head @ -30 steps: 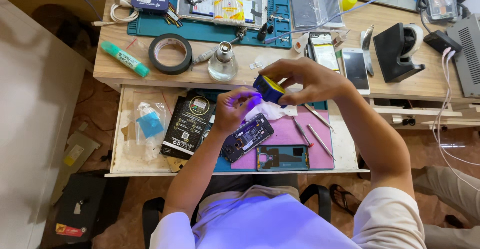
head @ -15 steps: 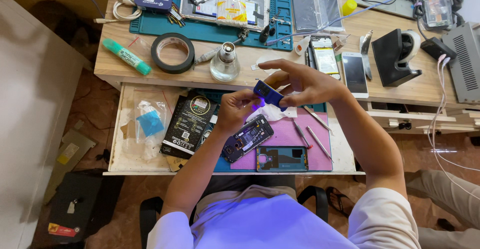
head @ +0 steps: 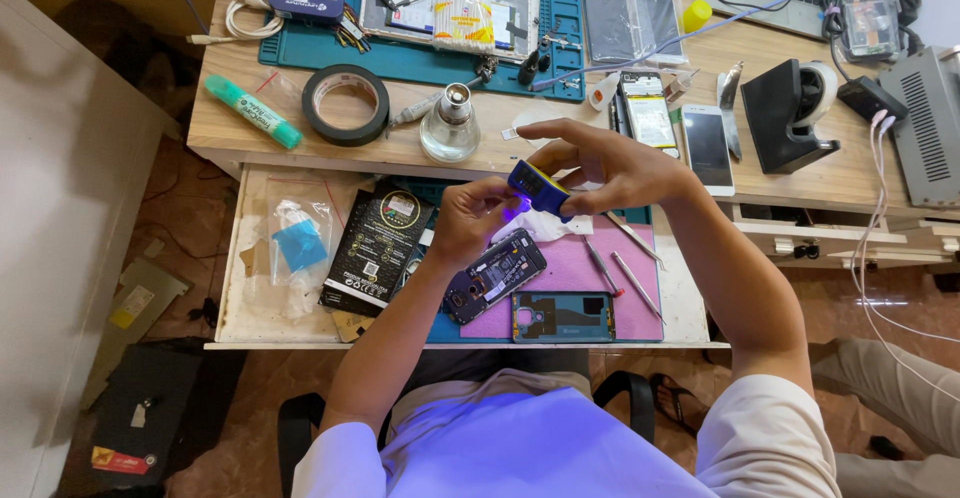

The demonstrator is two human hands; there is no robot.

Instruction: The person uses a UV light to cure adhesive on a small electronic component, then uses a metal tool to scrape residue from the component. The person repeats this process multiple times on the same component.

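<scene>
Over the open drawer (head: 300, 333) — right hand (head: 610, 163) fingers pinching a blue lamp (head: 537, 187).

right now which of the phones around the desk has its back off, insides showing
The opened phone on the purple mat in the drawer, just below the left hand. The phones on the desktop lie screen-up, closed.
</scene>
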